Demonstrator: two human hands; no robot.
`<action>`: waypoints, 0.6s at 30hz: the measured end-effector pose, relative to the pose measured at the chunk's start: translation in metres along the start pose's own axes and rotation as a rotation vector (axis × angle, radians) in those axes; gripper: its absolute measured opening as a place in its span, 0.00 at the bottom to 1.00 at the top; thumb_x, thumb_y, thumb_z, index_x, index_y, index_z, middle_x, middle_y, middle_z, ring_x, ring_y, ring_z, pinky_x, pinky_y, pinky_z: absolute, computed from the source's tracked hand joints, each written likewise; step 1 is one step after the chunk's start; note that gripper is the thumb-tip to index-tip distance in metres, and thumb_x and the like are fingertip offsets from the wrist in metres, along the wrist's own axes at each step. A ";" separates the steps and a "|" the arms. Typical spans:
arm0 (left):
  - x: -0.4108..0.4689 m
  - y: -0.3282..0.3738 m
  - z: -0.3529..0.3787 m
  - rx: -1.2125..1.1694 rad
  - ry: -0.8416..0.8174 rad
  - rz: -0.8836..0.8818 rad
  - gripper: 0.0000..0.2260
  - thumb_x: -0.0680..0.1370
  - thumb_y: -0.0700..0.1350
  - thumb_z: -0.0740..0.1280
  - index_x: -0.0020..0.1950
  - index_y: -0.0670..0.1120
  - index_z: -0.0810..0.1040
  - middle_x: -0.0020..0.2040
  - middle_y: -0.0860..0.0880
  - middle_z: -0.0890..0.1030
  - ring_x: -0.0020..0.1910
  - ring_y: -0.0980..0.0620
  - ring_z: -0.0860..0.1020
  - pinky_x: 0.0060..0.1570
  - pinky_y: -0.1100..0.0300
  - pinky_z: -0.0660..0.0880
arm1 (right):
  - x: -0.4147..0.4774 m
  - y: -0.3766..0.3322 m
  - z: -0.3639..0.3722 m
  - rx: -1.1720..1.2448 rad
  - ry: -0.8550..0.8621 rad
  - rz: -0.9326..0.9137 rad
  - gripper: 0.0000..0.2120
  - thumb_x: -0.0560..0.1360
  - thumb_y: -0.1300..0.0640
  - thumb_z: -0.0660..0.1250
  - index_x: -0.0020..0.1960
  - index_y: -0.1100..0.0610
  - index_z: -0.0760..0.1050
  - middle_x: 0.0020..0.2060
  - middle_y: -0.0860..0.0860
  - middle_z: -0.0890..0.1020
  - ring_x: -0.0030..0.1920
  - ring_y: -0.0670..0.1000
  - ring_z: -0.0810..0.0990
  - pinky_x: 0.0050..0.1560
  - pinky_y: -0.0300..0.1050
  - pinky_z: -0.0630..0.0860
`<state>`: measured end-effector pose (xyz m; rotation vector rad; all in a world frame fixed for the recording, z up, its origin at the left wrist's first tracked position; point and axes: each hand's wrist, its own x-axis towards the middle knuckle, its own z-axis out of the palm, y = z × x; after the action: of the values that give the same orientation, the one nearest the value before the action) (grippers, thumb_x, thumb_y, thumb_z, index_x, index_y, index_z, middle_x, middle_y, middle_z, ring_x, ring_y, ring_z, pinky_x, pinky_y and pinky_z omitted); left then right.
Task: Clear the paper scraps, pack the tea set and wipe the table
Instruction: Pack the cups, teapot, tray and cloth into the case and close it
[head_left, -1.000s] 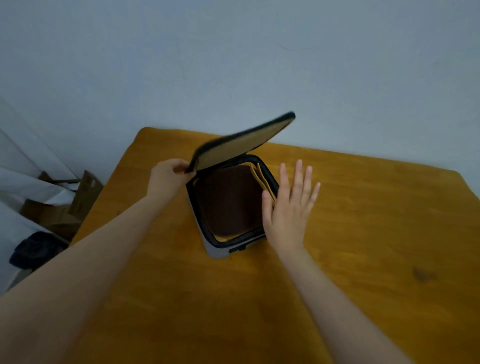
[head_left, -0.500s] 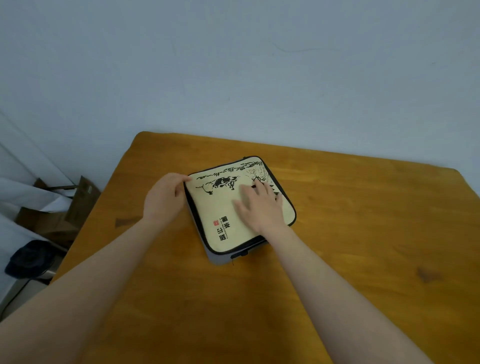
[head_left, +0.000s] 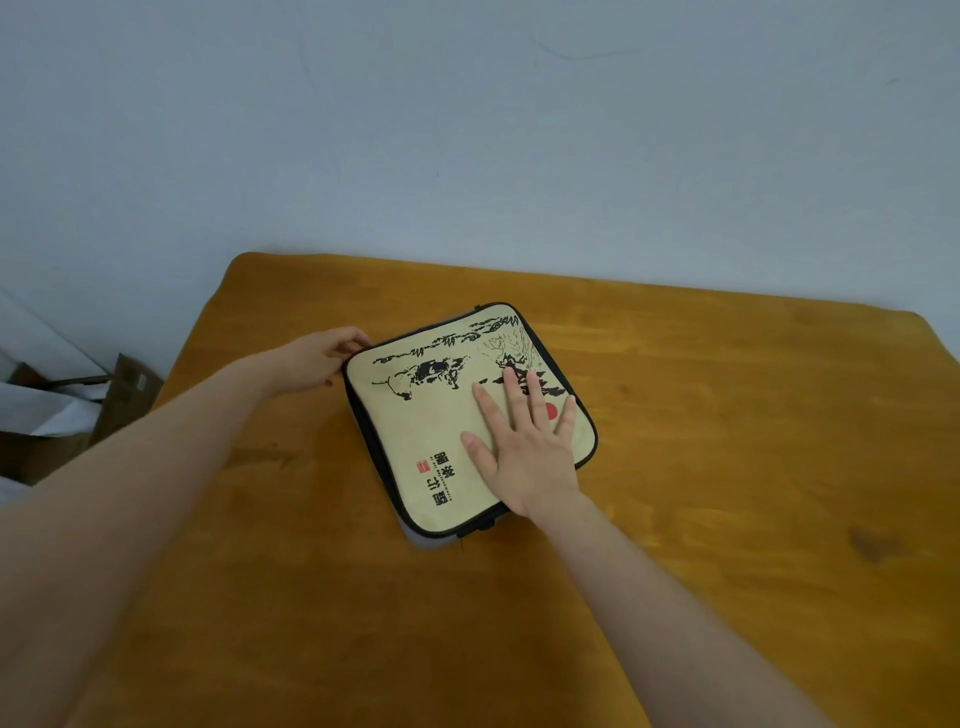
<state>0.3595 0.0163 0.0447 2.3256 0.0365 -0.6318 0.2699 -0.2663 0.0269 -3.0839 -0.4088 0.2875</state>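
Observation:
A square tea set case (head_left: 431, 431) lies on the orange wooden table (head_left: 727, 467), its lid down. The lid is cream fabric with black ink drawings, a red dot and black piping. My right hand (head_left: 524, 447) lies flat on the lid's right half, fingers straight and spread. My left hand (head_left: 324, 358) holds the case's far left corner, fingers curled at the edge. The contents of the case are hidden.
A pale wall (head_left: 467, 130) rises behind the table's far edge. Left of the table, on the floor, stand brown cardboard boxes (head_left: 124, 395) and white sheeting (head_left: 47, 410). A dark knot (head_left: 872, 543) marks the wood at the right.
The lid, raised a second ago, has come down onto the case. My right hand moved from beside the open case onto the lid and now lies flat with spread fingers.

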 end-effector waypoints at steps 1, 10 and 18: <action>0.000 0.000 -0.002 0.005 0.008 0.014 0.13 0.82 0.38 0.54 0.62 0.51 0.72 0.60 0.51 0.77 0.57 0.49 0.76 0.54 0.53 0.75 | 0.000 0.000 0.000 0.002 0.004 0.000 0.29 0.78 0.34 0.34 0.76 0.41 0.32 0.77 0.50 0.34 0.75 0.54 0.29 0.71 0.67 0.33; -0.007 0.001 -0.004 0.117 -0.080 0.027 0.08 0.83 0.43 0.54 0.61 0.51 0.67 0.58 0.50 0.75 0.55 0.47 0.75 0.48 0.52 0.78 | 0.000 -0.003 -0.001 0.008 -0.003 0.005 0.30 0.78 0.34 0.35 0.77 0.42 0.34 0.77 0.50 0.35 0.75 0.55 0.29 0.71 0.67 0.33; -0.023 -0.003 0.007 0.293 0.138 0.129 0.09 0.83 0.42 0.51 0.46 0.51 0.68 0.44 0.47 0.78 0.42 0.46 0.79 0.40 0.49 0.78 | 0.001 -0.003 0.000 -0.005 -0.006 0.012 0.30 0.78 0.34 0.35 0.77 0.42 0.34 0.77 0.51 0.35 0.75 0.55 0.29 0.71 0.68 0.34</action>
<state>0.3362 0.0177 0.0488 2.6263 -0.1517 -0.4346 0.2698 -0.2631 0.0265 -3.0925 -0.3928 0.2961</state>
